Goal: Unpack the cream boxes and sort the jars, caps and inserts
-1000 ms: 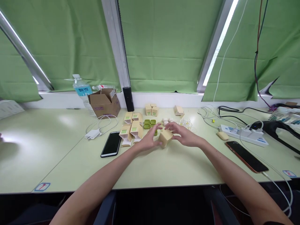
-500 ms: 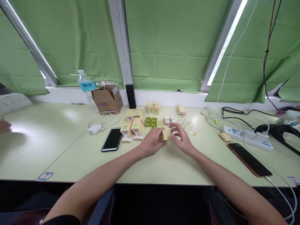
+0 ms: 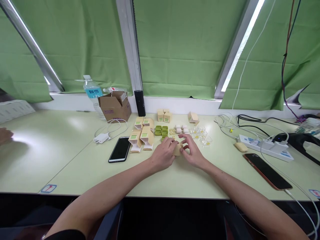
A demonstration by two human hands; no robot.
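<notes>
The beige carton (image 3: 176, 150) is located at the centre of the frame, slightly below mid-height, between the two hands. The left hand (image 3: 163, 154) grips it from the left, fingers curled over its side. The right hand (image 3: 193, 152) is positioned at its right edge, fingers bent and fingertips at the carton (whether they pinch it or only touch it cannot be told). Directly above the hands, at the centre of the frame, are green containers (image 3: 158, 131), white pieces (image 3: 178, 130) and clear cups (image 3: 207, 141). Open cartons (image 3: 147, 134) stand left of centre, beside a dark-screened phone (image 3: 120, 149). Closed cartons (image 3: 160, 116) form a group just above the green containers; a single carton (image 3: 192, 117) lies right of that group. A brown cardboard box (image 3: 117, 112) stands at centre left. A power strip (image 3: 280, 154) lies at the right of the frame. Another person's hand (image 3: 5, 135) rests at the left edge.
</notes>
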